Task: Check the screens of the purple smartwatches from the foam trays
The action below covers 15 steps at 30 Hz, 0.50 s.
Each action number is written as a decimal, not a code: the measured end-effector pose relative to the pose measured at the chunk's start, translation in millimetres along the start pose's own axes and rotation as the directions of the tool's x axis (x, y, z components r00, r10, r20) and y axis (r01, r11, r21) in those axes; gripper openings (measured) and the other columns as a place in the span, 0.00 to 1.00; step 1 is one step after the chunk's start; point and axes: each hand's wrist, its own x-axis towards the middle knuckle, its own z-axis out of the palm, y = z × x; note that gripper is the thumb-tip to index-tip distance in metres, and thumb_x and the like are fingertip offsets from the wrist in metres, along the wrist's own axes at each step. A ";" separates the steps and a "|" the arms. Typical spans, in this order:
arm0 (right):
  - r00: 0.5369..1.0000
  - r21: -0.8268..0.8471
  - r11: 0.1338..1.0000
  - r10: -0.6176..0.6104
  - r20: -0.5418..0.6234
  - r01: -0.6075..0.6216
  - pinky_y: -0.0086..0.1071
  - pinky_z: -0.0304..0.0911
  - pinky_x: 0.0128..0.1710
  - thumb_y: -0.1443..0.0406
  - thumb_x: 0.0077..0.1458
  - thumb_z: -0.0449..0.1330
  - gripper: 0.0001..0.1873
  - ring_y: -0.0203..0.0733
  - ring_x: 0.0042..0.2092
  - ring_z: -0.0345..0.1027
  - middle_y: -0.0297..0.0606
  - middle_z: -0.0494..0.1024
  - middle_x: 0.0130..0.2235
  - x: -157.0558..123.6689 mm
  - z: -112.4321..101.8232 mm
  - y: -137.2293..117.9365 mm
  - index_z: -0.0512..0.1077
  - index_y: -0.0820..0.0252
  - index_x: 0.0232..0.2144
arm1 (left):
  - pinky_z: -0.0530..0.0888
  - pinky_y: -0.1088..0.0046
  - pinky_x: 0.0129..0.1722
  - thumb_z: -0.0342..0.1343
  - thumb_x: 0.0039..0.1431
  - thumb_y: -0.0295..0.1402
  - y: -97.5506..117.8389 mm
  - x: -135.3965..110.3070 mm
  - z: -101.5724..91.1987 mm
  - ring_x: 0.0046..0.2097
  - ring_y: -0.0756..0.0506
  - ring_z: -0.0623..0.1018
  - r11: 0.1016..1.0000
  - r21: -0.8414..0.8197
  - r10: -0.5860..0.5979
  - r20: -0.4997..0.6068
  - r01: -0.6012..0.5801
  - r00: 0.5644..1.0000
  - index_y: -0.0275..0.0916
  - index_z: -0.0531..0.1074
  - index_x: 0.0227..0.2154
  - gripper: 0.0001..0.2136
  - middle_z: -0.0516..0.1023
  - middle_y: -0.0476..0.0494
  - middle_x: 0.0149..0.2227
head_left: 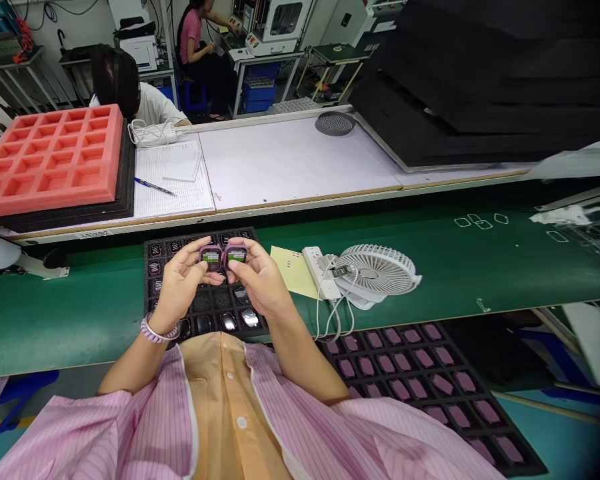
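Note:
In my left hand (183, 277) is a small purple smartwatch body (211, 257) with a lit, greenish screen. A second purple smartwatch body (236, 254), lit the same way, is pinched between the thumb and fingers of my right hand (260, 277). The two are held side by side, edges close together, screens towards me. Below them on the green bench lies a black foam tray (203, 304) with rows of square pockets. Several pockets hold watch bodies with dark or shiny faces, and my hands hide part of the tray.
Right of the tray are a yellow paper (293, 270), a white power strip (321, 273) and a white fan (377, 270) with cables. A foam tray of purple pieces (403, 361) sits lower right. Pink foam (55, 157) and black sheets (480, 87) occupy the shelf. Two people work beyond.

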 end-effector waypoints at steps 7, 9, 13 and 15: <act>1.000 -0.005 1.000 -0.004 0.004 0.004 0.33 0.66 0.32 0.63 0.51 0.69 0.22 0.35 0.29 0.67 0.31 0.74 0.38 0.5 -0.4 -2.3 0.71 0.53 0.49 | 0.86 0.71 0.34 0.61 0.57 0.33 -0.1 2.6 -1.1 0.31 0.47 0.85 1.000 -0.025 0.008 0.014 -0.008 1.000 0.38 0.72 0.57 0.23 0.83 0.42 0.46; 1.000 -0.001 1.000 -0.008 0.003 0.008 0.33 0.66 0.32 0.63 0.51 0.68 0.22 0.35 0.29 0.67 0.31 0.74 0.37 0.9 0.1 -2.7 0.71 0.53 0.49 | 0.86 0.70 0.34 0.61 0.57 0.33 1.2 2.9 -0.9 0.31 0.47 0.86 0.999 -0.032 0.011 0.018 -0.011 1.000 0.37 0.72 0.57 0.23 0.83 0.42 0.45; 1.000 0.013 1.000 -0.011 0.006 0.011 0.32 0.66 0.31 0.64 0.49 0.69 0.23 0.34 0.29 0.68 0.30 0.74 0.35 1.4 0.7 -2.7 0.71 0.54 0.48 | 0.86 0.71 0.33 0.63 0.55 0.33 4.9 1.9 1.0 0.30 0.47 0.86 0.999 -0.044 -0.004 0.000 0.004 1.000 0.37 0.73 0.56 0.24 0.83 0.44 0.42; 1.000 0.016 1.000 -0.018 0.009 0.018 0.32 0.65 0.31 0.64 0.49 0.69 0.23 0.34 0.29 0.68 0.30 0.75 0.36 1.5 0.7 -2.7 0.71 0.55 0.48 | 0.86 0.72 0.32 0.65 0.54 0.34 6.6 1.4 2.3 0.30 0.47 0.85 0.999 -0.039 -0.005 -0.017 0.004 1.000 0.37 0.73 0.56 0.25 0.84 0.43 0.42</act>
